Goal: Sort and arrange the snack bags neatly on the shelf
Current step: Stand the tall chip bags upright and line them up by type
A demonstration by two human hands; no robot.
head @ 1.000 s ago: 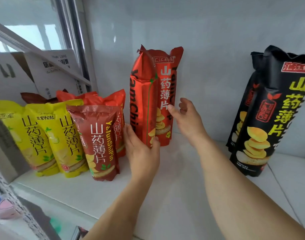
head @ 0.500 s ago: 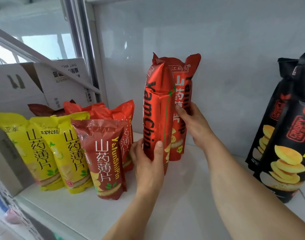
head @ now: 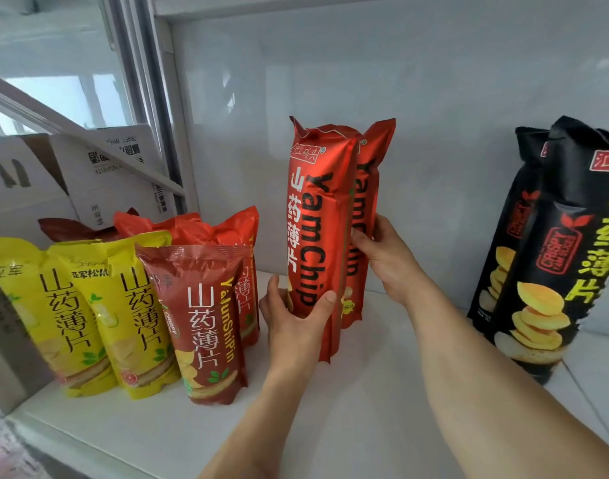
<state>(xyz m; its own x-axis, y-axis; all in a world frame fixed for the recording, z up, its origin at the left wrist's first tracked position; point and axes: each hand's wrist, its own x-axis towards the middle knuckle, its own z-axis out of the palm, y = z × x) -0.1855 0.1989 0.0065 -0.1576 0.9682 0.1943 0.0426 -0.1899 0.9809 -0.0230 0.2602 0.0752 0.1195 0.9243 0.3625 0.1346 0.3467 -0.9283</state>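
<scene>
Cardboard boxes with printed lettering sit behind the shelf's left end, beside a grey metal upright and a bright window.

The tall red bag at the centre of the shelf reads "YamChip" in black beside "山药薄片" in yellow, with a small label "汇江码头" near its top. The second tall red bag just behind it shows part of the same "YamChip". Left of the tall red bag, the short dark-red bag reads "山药薄片" and "YaJunShiPin". Further left, two yellow bags carry "山药薄片"; the nearer one also reads "亚军松鼠". Right of the tall red bag, the black bag bears "CRISPY" on a red stamp and "薄片" in yellow. The cardboard box behind shows print too blurred to read.
</scene>
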